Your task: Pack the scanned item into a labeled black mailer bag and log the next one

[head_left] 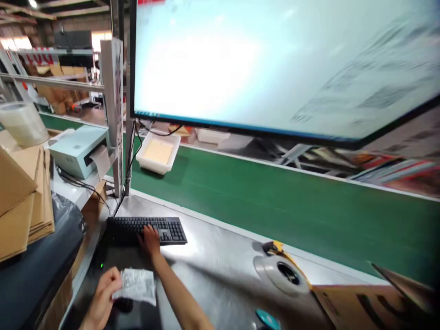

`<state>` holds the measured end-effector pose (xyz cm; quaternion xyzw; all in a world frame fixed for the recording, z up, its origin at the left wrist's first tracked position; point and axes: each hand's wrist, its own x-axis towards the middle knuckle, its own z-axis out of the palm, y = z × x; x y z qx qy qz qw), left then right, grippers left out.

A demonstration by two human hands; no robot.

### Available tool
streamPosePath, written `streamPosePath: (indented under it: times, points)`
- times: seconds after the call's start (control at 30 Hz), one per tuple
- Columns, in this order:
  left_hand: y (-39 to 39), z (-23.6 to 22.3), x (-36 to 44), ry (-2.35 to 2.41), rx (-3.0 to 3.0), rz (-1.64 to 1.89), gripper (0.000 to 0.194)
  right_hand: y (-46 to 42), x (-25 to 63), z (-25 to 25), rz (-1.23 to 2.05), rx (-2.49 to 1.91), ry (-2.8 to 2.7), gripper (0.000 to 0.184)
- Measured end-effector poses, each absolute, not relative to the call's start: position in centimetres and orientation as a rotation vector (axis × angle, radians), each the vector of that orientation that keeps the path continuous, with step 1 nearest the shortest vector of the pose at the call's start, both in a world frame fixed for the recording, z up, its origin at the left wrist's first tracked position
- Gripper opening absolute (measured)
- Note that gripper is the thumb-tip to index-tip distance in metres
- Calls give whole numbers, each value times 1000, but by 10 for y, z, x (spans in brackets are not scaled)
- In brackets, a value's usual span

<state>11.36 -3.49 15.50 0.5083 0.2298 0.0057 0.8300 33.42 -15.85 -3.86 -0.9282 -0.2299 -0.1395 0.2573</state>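
My left hand [106, 293] is closed on the edge of a small clear plastic packet [137, 286]; what is inside it I cannot make out. The packet hangs above a black mat [120, 261], and a dark rounded thing, perhaps a mouse [123, 305], shows partly beneath it. Farther forward, my right hand [150, 238] rests on a black keyboard [173, 231], its fingers reaching over the keys and holding nothing.
A large monitor [213, 68] hangs above a green conveyor belt [240, 183] bearing a white tray [158, 167]. To the left are a label printer [80, 151] and folded cardboard [37, 197]. A tape roll [283, 275] and a cardboard box [364, 305] lie to the right.
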Motion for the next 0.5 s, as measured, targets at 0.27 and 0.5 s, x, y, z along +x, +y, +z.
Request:
streamPosePath:
  times: [0.27,0.5]
  points:
    - [-43,146,140,374,1017,-13,70,-189,332,-82,-566,-2531,-682,48]
    - [-47,122,136,375,1113,-29,54,-207,323,-63,-426,-2567,-574,40]
